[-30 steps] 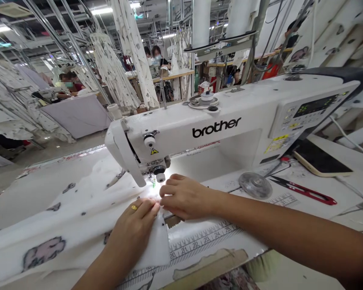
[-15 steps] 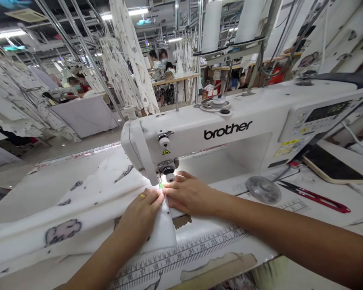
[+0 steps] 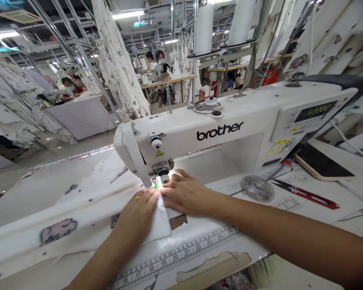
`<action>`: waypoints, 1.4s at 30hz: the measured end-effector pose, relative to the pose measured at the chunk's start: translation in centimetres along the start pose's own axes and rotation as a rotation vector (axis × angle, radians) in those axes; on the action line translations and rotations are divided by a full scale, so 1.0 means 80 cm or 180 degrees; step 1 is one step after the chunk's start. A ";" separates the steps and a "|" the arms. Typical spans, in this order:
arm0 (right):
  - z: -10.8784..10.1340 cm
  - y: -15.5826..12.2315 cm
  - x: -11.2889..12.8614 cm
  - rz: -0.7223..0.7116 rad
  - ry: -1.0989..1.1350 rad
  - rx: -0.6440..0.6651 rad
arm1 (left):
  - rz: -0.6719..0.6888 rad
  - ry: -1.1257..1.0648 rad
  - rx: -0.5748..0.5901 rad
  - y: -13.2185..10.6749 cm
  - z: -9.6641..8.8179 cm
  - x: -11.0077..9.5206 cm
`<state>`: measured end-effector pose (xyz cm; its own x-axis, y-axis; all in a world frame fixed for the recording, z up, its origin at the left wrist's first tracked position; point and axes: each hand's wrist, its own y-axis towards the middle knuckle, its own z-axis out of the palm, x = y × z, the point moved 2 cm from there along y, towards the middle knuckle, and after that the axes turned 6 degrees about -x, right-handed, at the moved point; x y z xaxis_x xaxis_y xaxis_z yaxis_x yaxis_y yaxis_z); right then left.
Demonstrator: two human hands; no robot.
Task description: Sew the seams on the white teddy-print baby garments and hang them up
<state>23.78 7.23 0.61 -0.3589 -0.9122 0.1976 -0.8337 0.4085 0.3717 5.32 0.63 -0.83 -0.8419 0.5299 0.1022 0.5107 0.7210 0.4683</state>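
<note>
White fabric [image 3: 87,215] with dark and pinkish printed figures lies across the bed of a white sewing machine [image 3: 181,133], its near edge folded. The fabric passes under the lit needle area, where a small green piece [image 3: 156,187] shows at the presser foot. My left hand [image 3: 139,209], a yellow ring on one finger, presses the fabric just left of and in front of the needle, fingers together. My right hand [image 3: 187,195] grips the fabric's right edge beside the needle, fingers bent and close together. The fingertips of both hands nearly meet; the needle tip is hard to make out.
A ruler strip [image 3: 181,257] runs along the table's near side. To the right are a clear round disc [image 3: 257,188], red-handled thread snips [image 3: 308,194] and a phone [image 3: 325,161]. Thread cones [image 3: 205,30] stand above the machine. People work at tables behind.
The fabric's near corner has slid a little away from me toward the needle, both hands moving with it. The whole view has shifted slightly.
</note>
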 end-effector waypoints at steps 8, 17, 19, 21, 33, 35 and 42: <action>-0.002 -0.002 -0.001 -0.0106 -0.0086 -0.0142 | -0.0159 0.0048 0.0411 -0.001 -0.006 0.001; -0.008 -0.012 0.018 -0.1411 0.0187 -0.0100 | 0.0078 0.0411 -0.0140 -0.033 -0.047 -0.007; -0.008 -0.014 0.021 -0.1610 0.0244 -0.0009 | 0.0093 0.0303 -0.0262 -0.030 -0.053 -0.012; -0.006 -0.015 0.023 -0.1753 0.0263 0.0023 | 0.0102 0.0126 -0.0254 -0.024 -0.052 -0.018; 0.000 -0.017 0.022 -0.1500 0.0211 0.0047 | -0.0189 -0.0214 0.0636 -0.009 -0.030 -0.019; -0.003 -0.016 0.021 -0.1463 0.0178 0.0043 | -0.0199 -0.0389 0.0772 -0.013 -0.035 -0.015; -0.004 -0.015 0.021 -0.1395 0.0210 0.0002 | -0.0180 -0.0455 0.0587 -0.021 -0.037 -0.007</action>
<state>24.28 5.21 0.78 0.0561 -0.9953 0.0788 -0.9014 -0.0166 0.4327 4.43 -2.21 0.90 -0.8435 0.5347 -0.0510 0.4978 0.8138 0.3000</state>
